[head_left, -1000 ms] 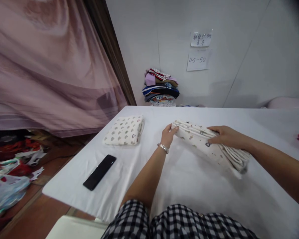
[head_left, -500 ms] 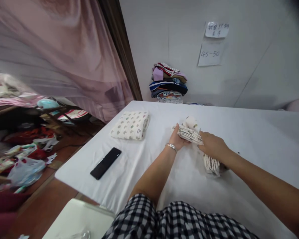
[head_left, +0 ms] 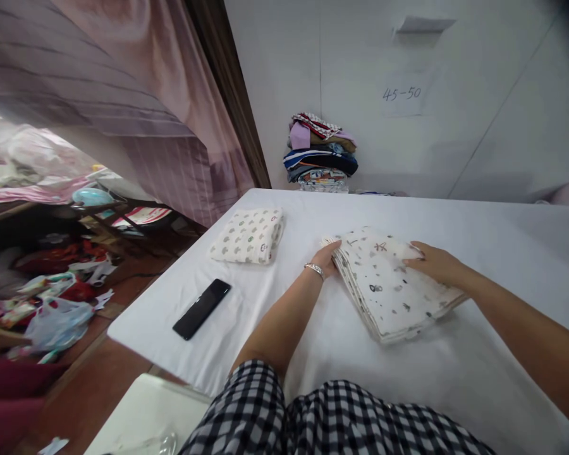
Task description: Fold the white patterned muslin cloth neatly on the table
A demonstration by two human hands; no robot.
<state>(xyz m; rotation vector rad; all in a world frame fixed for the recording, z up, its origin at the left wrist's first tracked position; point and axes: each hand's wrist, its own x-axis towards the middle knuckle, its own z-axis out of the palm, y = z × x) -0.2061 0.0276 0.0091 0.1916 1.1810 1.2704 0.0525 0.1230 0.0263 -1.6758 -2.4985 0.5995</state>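
Observation:
A folded white cloth with small scattered prints (head_left: 384, 284) lies on the white-covered table (head_left: 512, 253), its layered edges facing left and front. At its left corner, my left hand (head_left: 327, 258), with a silver bracelet at the wrist, grips the layers between thumb and fingers. My right hand (head_left: 434, 262) rests flat on the cloth's upper right side with the fingers spread. Farther left lies a second folded cloth with a grey mushroom-like print (head_left: 249, 236), touched by neither hand.
A black phone (head_left: 201, 309) lies near the table's left edge. Behind the table stands a stack of folded clothes (head_left: 320, 151) against the wall. A pink curtain (head_left: 171, 95) hangs at the left, and a white stool-like surface (head_left: 146, 411) is at the lower left.
The printed cloth, bunched and held up on edge before, now lies spread as a folded flat piece. My right hand has moved right and opened onto it; my left hand has shifted slightly left.

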